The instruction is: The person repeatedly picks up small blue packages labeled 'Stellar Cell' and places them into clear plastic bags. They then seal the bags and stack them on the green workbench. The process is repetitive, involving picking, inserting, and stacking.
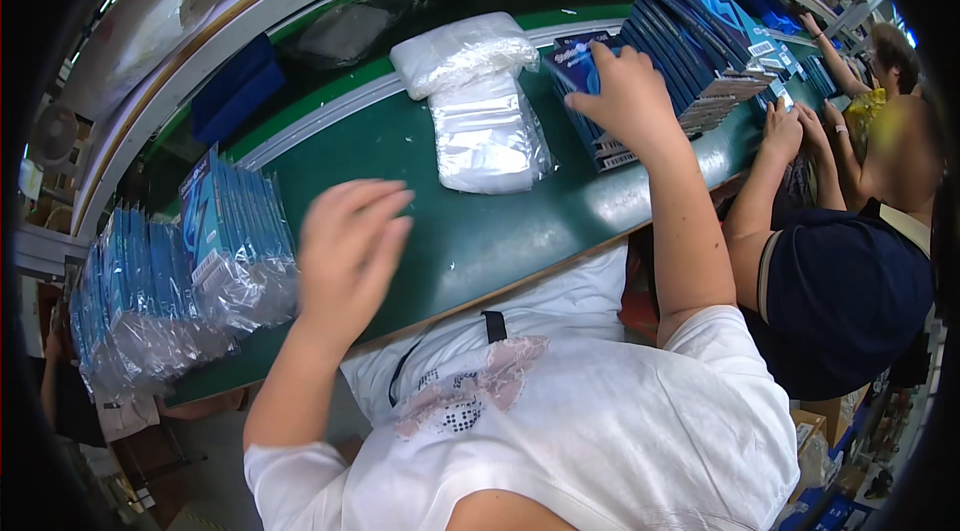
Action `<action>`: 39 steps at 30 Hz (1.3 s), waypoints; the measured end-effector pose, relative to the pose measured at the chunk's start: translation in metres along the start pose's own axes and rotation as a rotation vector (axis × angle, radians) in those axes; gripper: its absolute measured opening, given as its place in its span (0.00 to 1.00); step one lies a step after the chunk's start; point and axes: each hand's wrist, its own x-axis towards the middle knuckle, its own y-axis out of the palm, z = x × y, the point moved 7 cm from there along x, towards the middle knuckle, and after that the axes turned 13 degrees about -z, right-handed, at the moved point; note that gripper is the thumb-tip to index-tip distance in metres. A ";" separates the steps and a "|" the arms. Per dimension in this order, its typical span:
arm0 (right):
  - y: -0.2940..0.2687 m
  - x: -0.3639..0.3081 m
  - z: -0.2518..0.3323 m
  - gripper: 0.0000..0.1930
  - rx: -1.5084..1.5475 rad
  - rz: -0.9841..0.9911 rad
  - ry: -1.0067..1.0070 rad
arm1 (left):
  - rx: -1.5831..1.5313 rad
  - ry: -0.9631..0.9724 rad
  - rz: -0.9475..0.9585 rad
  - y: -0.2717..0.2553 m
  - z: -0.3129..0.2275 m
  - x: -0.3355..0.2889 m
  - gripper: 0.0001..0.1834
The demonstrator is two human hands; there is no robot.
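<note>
My right hand reaches over the front of a row of flat dark-blue printed boxes, its thumb and fingers spread across the nearest blue box. The fingers lie on or just above its cover; contact is hard to tell. My left hand, slightly blurred, hovers over the green table with its fingers stretched out and nothing in them. Between my hands lies a stack of clear plastic bags, with a bundled plastic wrap at its far end.
At the left, blue boxes in clear bags stand in rows on the green table. A dark-blue bin sits behind them. To my right a co-worker in a dark sleeve handles something small. A metal rail runs along the back.
</note>
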 end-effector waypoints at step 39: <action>0.070 -0.122 0.068 0.25 2.214 0.801 0.711 | -0.152 -0.096 0.091 0.091 0.040 -0.002 0.13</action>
